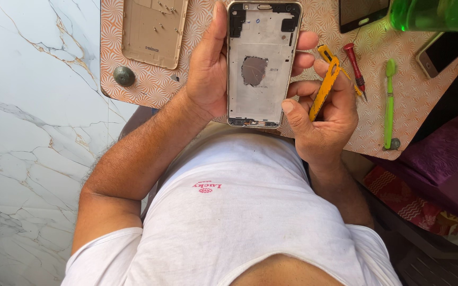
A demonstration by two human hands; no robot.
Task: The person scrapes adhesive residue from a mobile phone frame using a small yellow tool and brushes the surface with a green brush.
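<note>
My left hand (208,69) grips an opened smartphone frame (261,63), its bare silver inner plate facing up, with fingertips wrapped around its right edge. My right hand (324,111) holds yellow tweezers (324,87) beside the phone's lower right corner, thumb touching the phone's edge. The phone's gold back cover (152,32) lies on the patterned table (149,87) at the left, with several tiny screws on it.
A red-handled screwdriver (355,63), a green plastic pry tool (389,100), another phone (441,53), a dark screen panel (361,13) and a green bottle (436,13) lie at the right. A round grey knob (124,76) sits near the table's left edge. Marble floor (27,132) is left.
</note>
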